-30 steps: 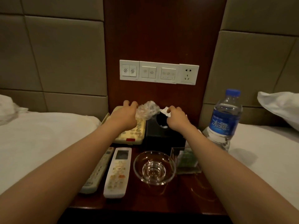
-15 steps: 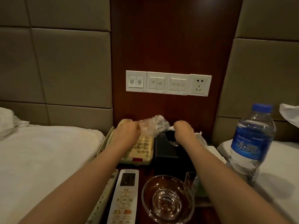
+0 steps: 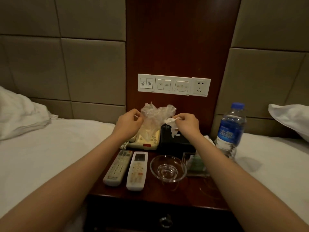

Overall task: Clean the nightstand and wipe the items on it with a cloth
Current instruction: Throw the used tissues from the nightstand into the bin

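Plastic, crinkled, pinched between left hand, right hand.

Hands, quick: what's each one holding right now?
Left hand: pinches a crinkled clear plastic bag.
Right hand: pinches a crumpled white tissue.

Dim, warm indoor light; soft focus throughout; wide-angle bending toward the edges.

White bed at left, pillow, padded wall panels, switch panel, socket
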Demonstrator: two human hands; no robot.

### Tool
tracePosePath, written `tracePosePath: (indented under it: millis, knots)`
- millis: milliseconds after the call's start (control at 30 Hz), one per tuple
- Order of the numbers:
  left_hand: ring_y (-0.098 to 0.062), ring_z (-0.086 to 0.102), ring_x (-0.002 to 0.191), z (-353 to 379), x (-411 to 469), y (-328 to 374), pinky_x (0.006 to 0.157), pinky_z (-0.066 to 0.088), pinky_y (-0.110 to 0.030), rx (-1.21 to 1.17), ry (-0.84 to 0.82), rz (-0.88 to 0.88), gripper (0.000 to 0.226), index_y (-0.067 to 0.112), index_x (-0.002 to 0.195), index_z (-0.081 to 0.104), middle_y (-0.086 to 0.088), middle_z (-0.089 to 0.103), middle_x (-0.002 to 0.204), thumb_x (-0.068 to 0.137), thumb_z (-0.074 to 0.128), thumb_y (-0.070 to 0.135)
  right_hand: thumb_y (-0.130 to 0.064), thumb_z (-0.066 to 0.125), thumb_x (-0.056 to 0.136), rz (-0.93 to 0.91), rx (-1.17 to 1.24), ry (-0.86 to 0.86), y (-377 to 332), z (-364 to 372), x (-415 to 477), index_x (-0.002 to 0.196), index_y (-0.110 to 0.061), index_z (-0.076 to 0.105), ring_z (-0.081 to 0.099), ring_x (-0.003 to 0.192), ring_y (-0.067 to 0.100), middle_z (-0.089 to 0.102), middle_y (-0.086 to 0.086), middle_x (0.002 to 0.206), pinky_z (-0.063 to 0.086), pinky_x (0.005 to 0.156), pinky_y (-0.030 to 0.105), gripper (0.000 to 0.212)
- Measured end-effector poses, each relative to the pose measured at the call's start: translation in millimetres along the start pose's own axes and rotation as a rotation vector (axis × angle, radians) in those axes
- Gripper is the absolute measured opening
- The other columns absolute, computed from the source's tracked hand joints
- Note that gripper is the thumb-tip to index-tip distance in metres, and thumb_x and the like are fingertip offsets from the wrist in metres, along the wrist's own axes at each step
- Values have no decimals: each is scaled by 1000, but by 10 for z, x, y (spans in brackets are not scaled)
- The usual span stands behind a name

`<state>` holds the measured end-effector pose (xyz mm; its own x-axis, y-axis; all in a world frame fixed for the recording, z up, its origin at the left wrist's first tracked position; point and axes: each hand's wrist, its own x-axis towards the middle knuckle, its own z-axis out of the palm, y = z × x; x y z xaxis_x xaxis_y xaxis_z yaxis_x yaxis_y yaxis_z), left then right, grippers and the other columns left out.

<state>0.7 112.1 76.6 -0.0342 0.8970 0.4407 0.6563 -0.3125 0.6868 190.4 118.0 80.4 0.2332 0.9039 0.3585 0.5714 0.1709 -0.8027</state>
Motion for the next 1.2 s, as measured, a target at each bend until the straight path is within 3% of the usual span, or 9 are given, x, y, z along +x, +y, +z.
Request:
tracePosePath:
  millis: [167,300,400,533,633,733,900,1000,1200]
  knots:
    - [-17,60,79,-187,-463,163,61,45,-24,-141,3,-32,11,18,91,57,0,63,90,95,50,26,-1,46,91,210,367,7,-46,-97,-524,86,-12,66,59,72,11,62,4,93,53,69,25,23]
    - [-5,56,66,-308,-971,281,51,40,-14,-266,-30,-23,17,25,78,55,4,64,84,94,51,21,-1,47,91,297,464,-3,-8,-105,-936,87,-11,65,61,81,15,60,-1,87,53,84,33,21]
    - [-8,59,66,-357,-1376,264,58,45,-22,-302,-95,-83,18,24,77,55,2,65,84,93,50,20,0,47,88,321,460,-31,34,-140,-1260,92,-7,67,56,85,17,60,-1,81,48,73,27,22]
    - [-12,60,64,-320,-1907,115,60,47,-24,-416,-172,-216,19,20,74,56,-3,65,79,92,52,15,11,45,86,479,810,-132,153,-200,-1715,75,-3,60,56,77,17,58,6,81,54,54,21,23]
    - [-11,61,63,-219,-2169,0,58,45,-22,-253,-259,-235,15,25,79,59,6,63,71,91,52,18,12,44,86,574,835,-193,311,-200,-1973,74,-4,59,56,77,16,58,6,82,53,61,24,25]
    - [-9,63,64,-125,-2286,-60,56,44,-19,-164,-381,-258,12,25,94,62,7,66,79,91,52,19,14,42,85,629,751,-248,474,-151,-2173,88,2,59,54,80,17,57,7,87,51,68,27,21]
    - [-7,61,66,-38,-2420,-175,55,44,-18,54,-724,-320,14,14,90,65,4,67,87,90,53,20,4,49,90,639,537,-473,793,-53,-2443,96,-1,63,60,79,19,62,8,88,52,64,29,15]
    - [-6,60,65,48,-2522,-290,57,44,-21,198,-914,-339,16,20,75,60,9,64,79,90,52,21,-4,52,92,652,233,-670,995,-7,-2511,98,-8,61,62,80,15,63,6,91,54,63,25,11]
    - [-7,58,69,218,-2633,-455,67,45,-24,333,-1012,-406,15,18,80,59,5,65,86,91,52,25,-4,50,92,602,-224,-872,1155,141,-2540,95,-8,55,58,79,20,52,7,92,53,61,27,7]
